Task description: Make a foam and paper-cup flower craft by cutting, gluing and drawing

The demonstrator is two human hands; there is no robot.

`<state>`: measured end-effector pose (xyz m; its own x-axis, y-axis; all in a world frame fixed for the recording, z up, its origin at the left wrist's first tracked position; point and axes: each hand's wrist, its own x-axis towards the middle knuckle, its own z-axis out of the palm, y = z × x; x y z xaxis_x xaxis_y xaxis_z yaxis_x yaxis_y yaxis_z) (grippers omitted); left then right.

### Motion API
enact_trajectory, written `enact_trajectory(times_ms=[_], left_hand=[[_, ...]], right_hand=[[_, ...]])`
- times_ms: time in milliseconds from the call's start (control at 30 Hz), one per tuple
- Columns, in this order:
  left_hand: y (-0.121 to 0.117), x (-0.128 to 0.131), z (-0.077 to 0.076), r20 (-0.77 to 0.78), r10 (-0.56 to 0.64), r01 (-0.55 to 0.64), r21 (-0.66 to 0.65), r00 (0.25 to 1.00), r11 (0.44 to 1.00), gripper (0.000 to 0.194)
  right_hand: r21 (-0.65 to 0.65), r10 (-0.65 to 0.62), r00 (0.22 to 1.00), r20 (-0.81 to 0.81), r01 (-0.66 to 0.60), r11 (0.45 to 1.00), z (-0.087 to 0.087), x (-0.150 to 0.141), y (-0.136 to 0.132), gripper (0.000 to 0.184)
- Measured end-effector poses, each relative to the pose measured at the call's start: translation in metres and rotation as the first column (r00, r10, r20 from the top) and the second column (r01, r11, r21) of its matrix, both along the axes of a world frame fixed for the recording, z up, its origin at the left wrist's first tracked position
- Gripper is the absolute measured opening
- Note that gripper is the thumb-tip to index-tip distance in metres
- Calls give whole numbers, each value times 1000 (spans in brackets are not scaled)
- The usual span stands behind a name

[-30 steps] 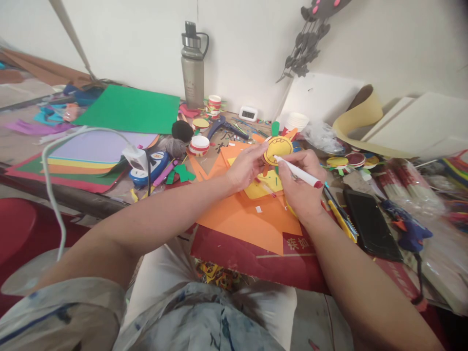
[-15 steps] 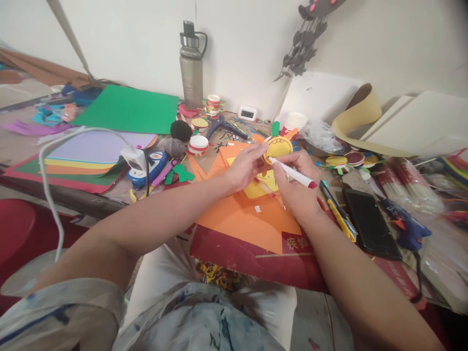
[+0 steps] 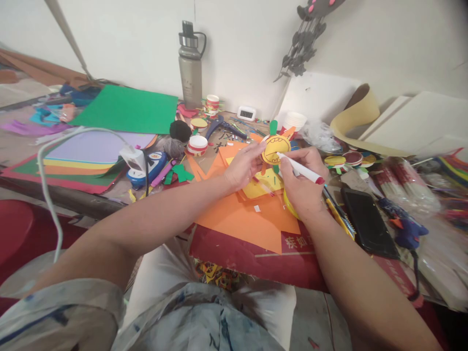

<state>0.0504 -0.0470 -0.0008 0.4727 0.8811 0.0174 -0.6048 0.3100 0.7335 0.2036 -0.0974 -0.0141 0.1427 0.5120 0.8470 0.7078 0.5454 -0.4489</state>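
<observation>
My left hand [image 3: 244,168] is closed on the left edge of a small round paper craft [image 3: 272,146], holding it above the table with its yellow face tilted up. Green and orange paper tabs stick out from its rim, and dark curved lines are drawn on the face. A white marker [image 3: 303,169] with a red end is pinched in my right hand [image 3: 303,183]. Its tip is at the lower right of the yellow face. Under both hands lie orange paper sheets [image 3: 234,219] and yellow paper [image 3: 272,181]; a yellow rounded object [image 3: 290,202] is partly hidden by my right hand.
A black phone [image 3: 369,222], a yellow cutter [image 3: 341,217] and a glue gun [image 3: 409,226] lie to the right. Paper cups [image 3: 197,145], blue-handled pliers [image 3: 223,126] and a water bottle [image 3: 190,68] stand behind. Coloured sheets [image 3: 126,109] and a white cable [image 3: 44,180] are left.
My right hand and the marker have shifted slightly right across the yellow face. More dark lines show on its middle and lower part. The left hand keeps its hold.
</observation>
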Motion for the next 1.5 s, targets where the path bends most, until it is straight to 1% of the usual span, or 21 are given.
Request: enact_trajectory(times_ms=[133,267,467,667,867,1000,1133,1267,1500], left_hand=[[1,0,-1,11,5,-5,-16,1000,1000,17],[1,0,0,15,-4,4,2,1000,1000,18],[2,0,-2,17,-2,2,23,1000,1000,19],[2,-1,-1,12,21,-20,-22,1000,1000,20],[5,-1,-1,-2,51,-51,-34,999,998,23],[8,1,-3,-17,25,-25,-37,1000,999,27],[9,3,-6,-34,-20,21,13,999,1000,28],[7,3,-5,-51,-61,64,49,997,997,28],[4,2,-5,-27,-45,47,91,999,995,27]], right_hand=[[29,-26,1000,-14,27,999,-1,5,3,14],[31,-47,999,-14,48,998,0,7,2,14],[53,-86,993,-76,90,995,2,8,4,15],[70,-107,991,-77,112,991,-1,11,7,19],[75,-80,995,-58,84,994,2,6,0,22],[51,-9,999,-38,11,999,2,2,-2,18],[16,43,999,6,-43,999,0,1,-2,15],[-3,50,999,11,-50,999,2,0,-4,15],[28,17,1000,-13,-16,999,4,-3,-4,15]])
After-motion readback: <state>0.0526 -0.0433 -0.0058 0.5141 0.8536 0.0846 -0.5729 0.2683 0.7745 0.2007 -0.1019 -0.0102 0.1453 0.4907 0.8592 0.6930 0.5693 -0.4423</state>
